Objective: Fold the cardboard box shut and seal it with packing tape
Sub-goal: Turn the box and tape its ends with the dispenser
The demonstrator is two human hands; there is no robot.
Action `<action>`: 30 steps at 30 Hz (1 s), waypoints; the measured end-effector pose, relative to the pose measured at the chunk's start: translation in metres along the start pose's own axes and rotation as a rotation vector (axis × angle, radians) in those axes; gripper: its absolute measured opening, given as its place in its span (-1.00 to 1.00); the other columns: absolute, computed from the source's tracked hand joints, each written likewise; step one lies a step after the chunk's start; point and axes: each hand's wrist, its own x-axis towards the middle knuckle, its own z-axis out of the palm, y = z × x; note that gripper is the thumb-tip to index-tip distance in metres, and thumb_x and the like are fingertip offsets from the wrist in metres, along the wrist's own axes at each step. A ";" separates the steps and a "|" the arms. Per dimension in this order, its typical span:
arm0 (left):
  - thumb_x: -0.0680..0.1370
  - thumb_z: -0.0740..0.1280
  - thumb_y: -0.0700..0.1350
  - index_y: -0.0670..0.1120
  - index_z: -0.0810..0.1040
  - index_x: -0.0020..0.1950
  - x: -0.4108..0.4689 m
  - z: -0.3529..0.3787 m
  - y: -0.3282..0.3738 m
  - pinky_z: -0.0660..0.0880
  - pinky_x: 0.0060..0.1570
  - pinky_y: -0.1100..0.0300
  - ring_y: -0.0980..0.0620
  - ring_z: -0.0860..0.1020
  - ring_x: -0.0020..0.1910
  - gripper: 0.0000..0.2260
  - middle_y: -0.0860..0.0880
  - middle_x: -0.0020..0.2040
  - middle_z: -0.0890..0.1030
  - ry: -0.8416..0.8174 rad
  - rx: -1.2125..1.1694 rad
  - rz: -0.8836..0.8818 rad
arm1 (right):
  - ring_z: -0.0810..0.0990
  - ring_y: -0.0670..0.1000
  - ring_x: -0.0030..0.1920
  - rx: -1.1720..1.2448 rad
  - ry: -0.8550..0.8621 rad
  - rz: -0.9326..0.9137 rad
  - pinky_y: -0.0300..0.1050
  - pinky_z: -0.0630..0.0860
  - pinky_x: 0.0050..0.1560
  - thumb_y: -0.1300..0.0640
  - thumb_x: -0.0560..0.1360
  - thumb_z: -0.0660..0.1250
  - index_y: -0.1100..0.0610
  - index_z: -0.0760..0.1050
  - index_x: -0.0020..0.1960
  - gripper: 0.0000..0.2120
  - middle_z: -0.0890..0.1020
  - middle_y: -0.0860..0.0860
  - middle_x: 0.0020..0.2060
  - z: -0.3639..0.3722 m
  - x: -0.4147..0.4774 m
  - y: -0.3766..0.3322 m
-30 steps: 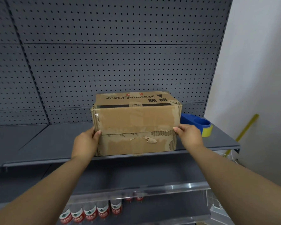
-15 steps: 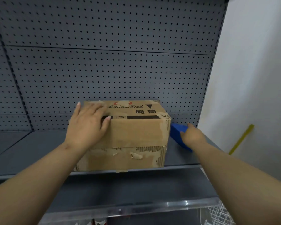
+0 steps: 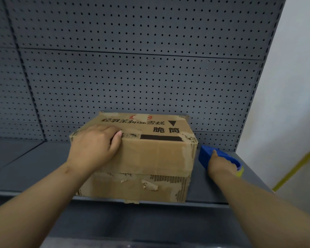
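Note:
A worn brown cardboard box (image 3: 150,154) with black printed characters on top stands on the grey shelf (image 3: 34,167), its flaps folded down. My left hand (image 3: 93,147) rests on the box's top front-left corner, fingers lying over the flap edge. Just right of the box lies a blue tape dispenser (image 3: 204,155) with a yellowish roll. My right hand (image 3: 219,164) grips the dispenser from the near side, thumb up along its blue body. Most of the dispenser's handle is hidden by that hand.
A grey pegboard wall (image 3: 132,68) rises directly behind the box. The shelf ends just right of the dispenser, beside a white wall (image 3: 293,86). A yellow stick (image 3: 293,171) leans against that wall. The shelf's front lip runs below the box.
Both hands left the box's sides. My left hand went up onto the top front-left corner. My right hand went right and closed round the tape dispenser.

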 end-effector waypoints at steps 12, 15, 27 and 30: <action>0.61 0.03 0.08 -0.07 0.60 -0.04 0.007 -0.031 -0.005 0.26 -0.47 0.24 -0.02 0.54 -0.23 -0.61 0.00 -0.20 0.61 0.052 -0.048 -0.002 | 0.55 0.23 0.01 0.534 0.632 -0.162 0.05 0.52 -0.09 0.08 0.58 0.20 0.09 0.01 0.53 -0.40 0.57 0.20 0.09 -0.127 -0.057 0.001; 0.62 0.04 0.08 -0.11 0.57 0.07 0.017 -0.062 -0.004 0.45 -0.22 0.10 -0.06 0.54 -0.11 -0.61 -0.06 -0.08 0.62 0.043 -0.257 -0.039 | 0.51 0.16 0.13 0.706 0.659 -0.307 -0.08 0.40 -0.09 0.06 0.58 0.21 0.05 0.02 0.53 -0.40 0.51 0.13 0.22 -0.165 -0.117 -0.021; 0.57 0.11 0.19 0.07 0.47 0.24 0.050 -0.204 -0.036 0.29 0.24 0.11 0.06 0.44 0.26 -0.65 0.06 0.32 0.48 -0.050 -1.185 -0.387 | 0.42 -0.05 0.30 1.136 0.589 -0.609 -0.20 0.38 0.17 0.06 0.53 0.29 -0.09 0.11 0.50 -0.38 0.39 -0.11 0.39 -0.179 -0.321 -0.119; 0.60 0.10 0.15 -0.04 0.55 0.14 0.032 -0.224 -0.043 0.33 0.29 0.09 0.05 0.54 0.15 -0.64 0.00 0.18 0.59 -0.169 -1.269 -0.369 | 0.43 -0.05 0.30 1.149 0.581 -0.625 -0.08 0.41 0.25 0.03 0.52 0.30 -0.12 0.12 0.49 -0.38 0.41 -0.13 0.38 -0.171 -0.352 -0.126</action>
